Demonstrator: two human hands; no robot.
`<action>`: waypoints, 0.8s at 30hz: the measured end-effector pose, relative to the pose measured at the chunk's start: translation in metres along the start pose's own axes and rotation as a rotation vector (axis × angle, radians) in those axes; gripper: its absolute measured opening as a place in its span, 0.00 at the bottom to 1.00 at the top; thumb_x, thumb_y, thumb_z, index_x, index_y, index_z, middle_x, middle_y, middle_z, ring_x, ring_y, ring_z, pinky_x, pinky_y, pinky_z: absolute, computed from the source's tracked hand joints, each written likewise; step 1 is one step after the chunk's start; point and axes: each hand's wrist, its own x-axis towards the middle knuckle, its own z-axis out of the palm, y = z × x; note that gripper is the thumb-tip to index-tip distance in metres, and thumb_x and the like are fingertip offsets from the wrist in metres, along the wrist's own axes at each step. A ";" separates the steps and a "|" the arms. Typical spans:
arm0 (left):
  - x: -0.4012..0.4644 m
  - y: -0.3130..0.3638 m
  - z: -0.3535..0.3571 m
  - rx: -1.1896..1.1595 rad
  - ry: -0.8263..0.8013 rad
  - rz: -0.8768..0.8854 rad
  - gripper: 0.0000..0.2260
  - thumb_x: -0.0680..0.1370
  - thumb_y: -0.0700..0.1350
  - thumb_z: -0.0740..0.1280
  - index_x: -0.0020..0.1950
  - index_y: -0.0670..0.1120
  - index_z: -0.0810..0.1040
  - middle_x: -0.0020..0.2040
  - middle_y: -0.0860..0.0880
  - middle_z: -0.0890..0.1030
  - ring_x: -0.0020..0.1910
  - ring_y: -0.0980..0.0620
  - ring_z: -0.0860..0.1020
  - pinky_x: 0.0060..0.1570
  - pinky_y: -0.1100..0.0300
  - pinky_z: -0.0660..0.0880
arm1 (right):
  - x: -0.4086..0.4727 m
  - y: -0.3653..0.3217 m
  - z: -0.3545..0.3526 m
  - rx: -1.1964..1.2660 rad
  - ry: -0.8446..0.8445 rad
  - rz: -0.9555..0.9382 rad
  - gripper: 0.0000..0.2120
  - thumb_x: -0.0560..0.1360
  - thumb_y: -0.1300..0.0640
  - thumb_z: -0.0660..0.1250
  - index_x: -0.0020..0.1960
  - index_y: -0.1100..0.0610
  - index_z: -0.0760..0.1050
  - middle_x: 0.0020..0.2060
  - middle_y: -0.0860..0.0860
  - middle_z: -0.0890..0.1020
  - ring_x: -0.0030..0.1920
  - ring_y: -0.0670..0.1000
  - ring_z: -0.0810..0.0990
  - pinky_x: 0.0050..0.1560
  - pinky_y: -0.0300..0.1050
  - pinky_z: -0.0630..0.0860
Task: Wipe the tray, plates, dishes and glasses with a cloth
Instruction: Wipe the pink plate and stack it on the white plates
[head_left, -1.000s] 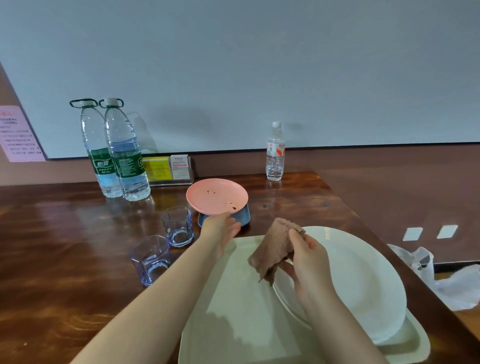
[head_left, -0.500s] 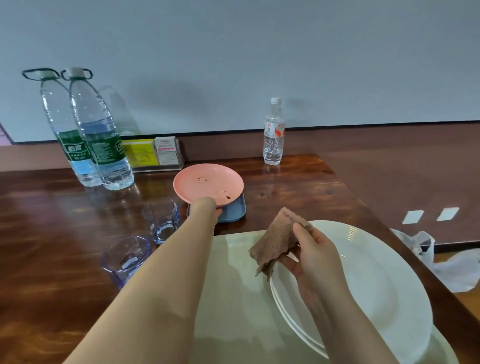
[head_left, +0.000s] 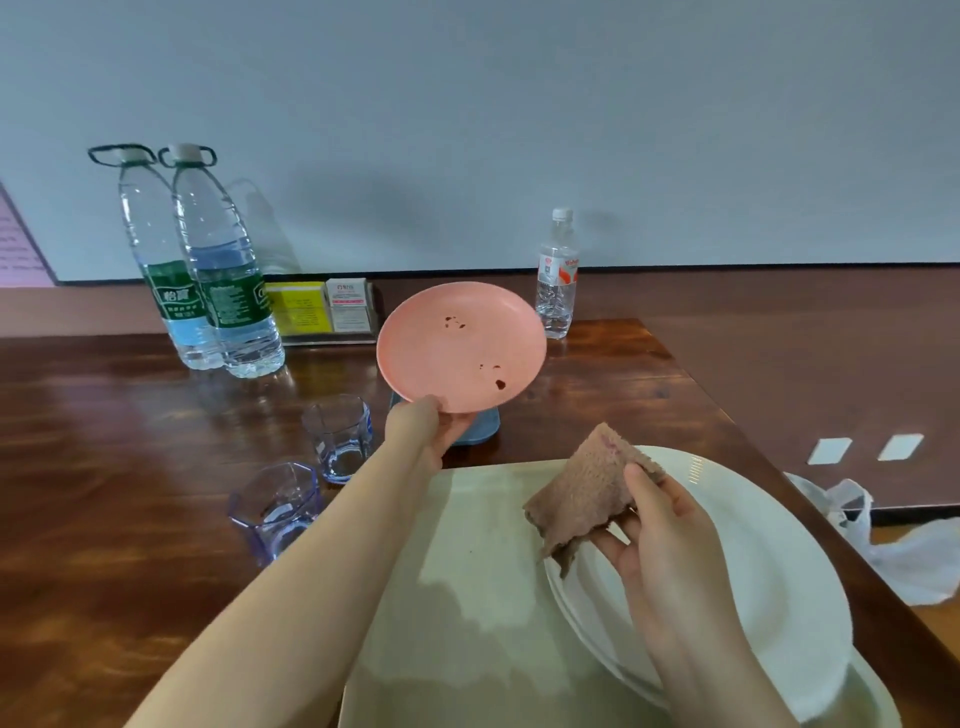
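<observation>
My left hand (head_left: 428, 432) grips the near rim of a pink plate (head_left: 460, 345) and holds it tilted above the table; dark crumbs dot its face. Beneath it a blue dish (head_left: 480, 431) shows partly. A brown cloth (head_left: 587, 493) hangs from my right hand (head_left: 660, 545), above the left edge of the stacked white plates (head_left: 769, 561). Those plates rest on the right side of a pale tray (head_left: 467, 597). Two bluish glasses (head_left: 340, 436) (head_left: 275, 509) stand on the wood left of the tray.
Two large water bottles (head_left: 218, 270) stand at the back left, a small bottle (head_left: 557, 275) at the back right, and a card holder (head_left: 324, 312) between them against the wall. The table's right edge runs close beside the tray; a white plastic bag (head_left: 914, 551) lies beyond it.
My left hand reached the pink plate, took its rim and lifted it off the blue dish, tilting it toward me. The cloth hand barely moved.
</observation>
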 end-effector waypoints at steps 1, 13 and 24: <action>-0.015 -0.003 -0.006 0.005 -0.092 0.006 0.16 0.79 0.31 0.55 0.66 0.39 0.67 0.52 0.39 0.79 0.57 0.41 0.78 0.50 0.53 0.78 | -0.004 -0.002 -0.003 0.016 0.007 -0.004 0.08 0.80 0.59 0.58 0.48 0.56 0.77 0.45 0.54 0.81 0.47 0.50 0.81 0.49 0.51 0.78; -0.128 -0.051 -0.104 0.263 -0.219 0.155 0.04 0.78 0.37 0.63 0.53 0.39 0.74 0.43 0.38 0.83 0.36 0.48 0.84 0.33 0.64 0.79 | -0.052 -0.005 -0.031 -0.055 0.119 -0.064 0.08 0.74 0.58 0.68 0.39 0.59 0.71 0.39 0.53 0.77 0.43 0.51 0.77 0.39 0.49 0.77; -0.142 -0.053 -0.117 0.308 -0.230 0.197 0.07 0.79 0.38 0.62 0.57 0.40 0.73 0.51 0.39 0.82 0.45 0.46 0.84 0.37 0.63 0.80 | -0.046 -0.013 -0.003 -0.386 0.095 -0.271 0.21 0.70 0.51 0.72 0.28 0.55 0.62 0.32 0.62 0.70 0.36 0.56 0.71 0.37 0.58 0.77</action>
